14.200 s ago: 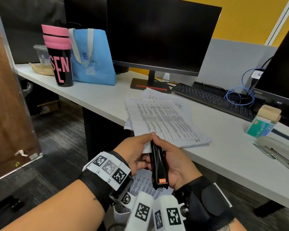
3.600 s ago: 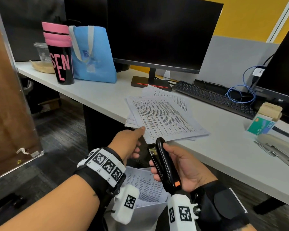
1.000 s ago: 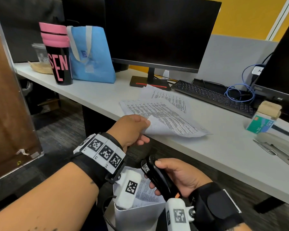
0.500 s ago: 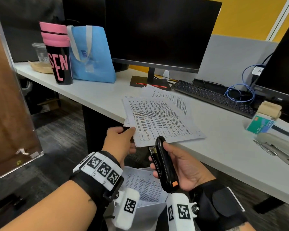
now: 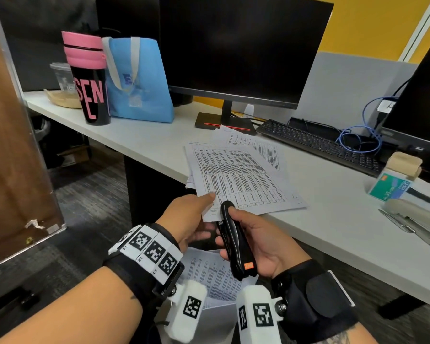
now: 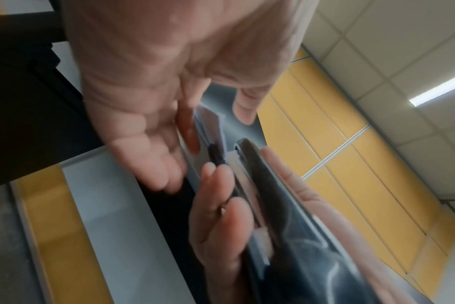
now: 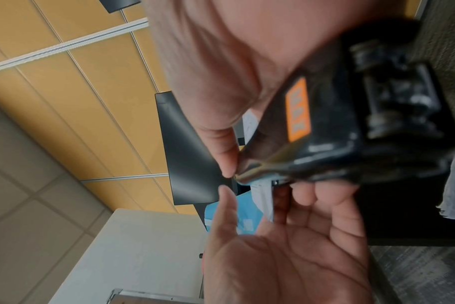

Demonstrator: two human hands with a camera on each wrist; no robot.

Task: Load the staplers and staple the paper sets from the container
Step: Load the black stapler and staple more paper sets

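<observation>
From the head view the right hand (image 5: pixel 256 244) is wrapped around a black stapler (image 5: pixel 233 242), its nose set over the near corner of the top paper set (image 5: pixel 236 180), while the left hand (image 5: pixel 189 219) pinches that same corner, thumb on top. The left wrist view adds what the head view hides: the left fingers (image 6: pixel 148 156) lie under the sheet edge, and the paper sits in the gap between the stapler's upper arm and its base, though the picture is blurred. The right wrist view shows the stapler's rear end with an orange label (image 7: pixel 298 109) and its hinge, the right thumb pressed on top. The paper set lies on a pale worktop (image 5: pixel 333 219), overhanging its near edge, with more printed sheets under it. Below the stapler a white container (image 5: pixel 216 319) holds further printed sheets. Right of the paper set are a green staple box (image 5: pixel 390 188) and a second, grey stapler (image 5: pixel 417 219). Behind the paper set stand a dark monitor (image 5: pixel 241 48) and a keyboard (image 5: pixel 318 145); left of it, a blue bag (image 5: pixel 139 80) and a pink-lidded black cup (image 5: pixel 90 80). Yellow wall panels and a grey divider back the worktop.
</observation>
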